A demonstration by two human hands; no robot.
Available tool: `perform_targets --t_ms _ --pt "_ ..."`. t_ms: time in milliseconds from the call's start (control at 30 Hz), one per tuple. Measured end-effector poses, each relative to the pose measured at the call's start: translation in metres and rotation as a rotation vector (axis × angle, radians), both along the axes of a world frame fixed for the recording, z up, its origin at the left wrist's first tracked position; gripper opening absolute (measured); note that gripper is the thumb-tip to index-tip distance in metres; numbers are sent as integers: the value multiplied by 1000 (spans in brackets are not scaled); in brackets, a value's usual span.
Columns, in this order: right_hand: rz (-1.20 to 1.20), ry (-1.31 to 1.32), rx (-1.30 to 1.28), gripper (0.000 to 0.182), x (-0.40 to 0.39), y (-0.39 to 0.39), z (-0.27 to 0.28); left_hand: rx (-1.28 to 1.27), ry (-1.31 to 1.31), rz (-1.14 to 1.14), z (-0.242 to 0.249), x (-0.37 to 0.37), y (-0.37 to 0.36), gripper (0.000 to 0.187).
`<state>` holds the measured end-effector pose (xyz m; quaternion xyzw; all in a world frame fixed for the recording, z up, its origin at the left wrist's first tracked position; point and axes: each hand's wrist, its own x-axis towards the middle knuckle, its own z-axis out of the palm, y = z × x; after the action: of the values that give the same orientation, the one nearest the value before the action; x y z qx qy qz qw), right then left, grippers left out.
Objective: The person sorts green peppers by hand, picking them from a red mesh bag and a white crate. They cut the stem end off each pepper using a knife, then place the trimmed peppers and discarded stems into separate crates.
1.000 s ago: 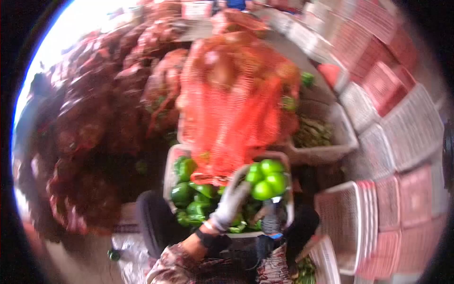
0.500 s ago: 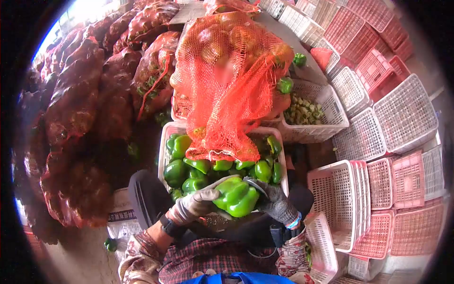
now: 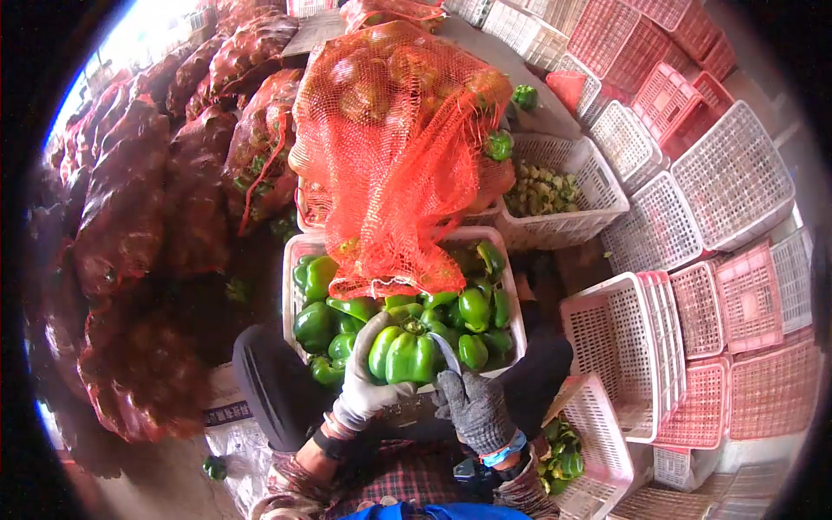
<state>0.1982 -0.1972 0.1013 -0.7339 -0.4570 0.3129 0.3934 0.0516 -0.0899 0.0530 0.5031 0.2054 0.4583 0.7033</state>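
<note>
My left hand [image 3: 368, 394], in a pale glove, grips a large green bell pepper [image 3: 404, 354] from its left side, stem end tilted away from me. In a grey knitted glove, my right hand [image 3: 475, 412] is closed around a small curved knife [image 3: 445, 351]. The blade stands at the pepper's right side, near its stem; whether it touches cannot be told. Just beyond both hands is a white crate [image 3: 290, 277] with many green bell peppers [image 3: 315, 325] in it. An orange mesh sack [image 3: 399, 173] drapes its mouth over the crate's far part.
A white crate [image 3: 611, 204] with pale green trimmings stands behind right. Beside my right leg, another crate [image 3: 598, 433] has green scraps next to it. Stacked pink and white crates [image 3: 641, 347] line the right; full mesh sacks [image 3: 121, 208] pile up on the left.
The pepper has turned so its stem end faces away and has moved slightly left and up. My right hand has come off the pepper, and the knife blade now shows. The view has shifted slightly.
</note>
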Motion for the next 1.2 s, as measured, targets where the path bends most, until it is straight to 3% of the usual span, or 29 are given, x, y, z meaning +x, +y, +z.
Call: perform_targets --t_ms 67,200,300,333,433,500,567,600,667,700,733,800,867,933,1000,1033,1100,1200 --pt "-3 -20 -18 31 -2 0 -3 211 46 34 -5 -1 4 100" --pt "148 74 2 27 -11 -12 -25 -337 -221 55 7 17 -15 95" --pt "-6 189 -170 26 -23 -12 -21 -397 -244 63 16 25 -20 96" --pt "14 73 -271 25 -24 -12 -22 -393 -227 77 14 26 -20 95" --pt "-11 316 -265 29 -36 -19 -7 -382 -266 124 14 31 -15 91" --pt "13 369 -236 24 -33 -33 -32 -246 -203 272 -6 32 -5 88" --pt "17 496 -329 29 -26 -33 -12 -366 -351 367 14 30 9 91" --pt "5 542 -391 34 -22 -30 1 -412 -448 269 6 20 17 94" --pt "-104 472 17 42 -4 -37 -31 -285 -317 213 22 9 20 101" --pt "-174 475 243 45 2 -26 -20 -264 -251 122 23 3 15 104" --pt "-120 414 -100 48 17 -14 17 -226 -217 26 17 0 10 108" --pt "75 633 -290 57 42 -6 -20 -206 -143 -91 6 5 -9 113" --pt "103 588 -283 72 43 1 -24 -340 -172 -327 9 3 -16 110" --pt "146 462 -197 86 44 -1 -40 -387 80 -471 19 -9 -8 101" --pt "210 270 -31 99 33 -5 -46 2 325 -427 0 -14 -11 102" --pt "233 173 56 106 25 -4 -43 -99 301 -369 6 -9 -17 107" --pt "244 3 167 107 10 -7 -47 -37 477 -255 9 -3 -24 108" --pt "306 4 43 107 15 -11 -52 -203 364 -306 -10 1 -26 99"
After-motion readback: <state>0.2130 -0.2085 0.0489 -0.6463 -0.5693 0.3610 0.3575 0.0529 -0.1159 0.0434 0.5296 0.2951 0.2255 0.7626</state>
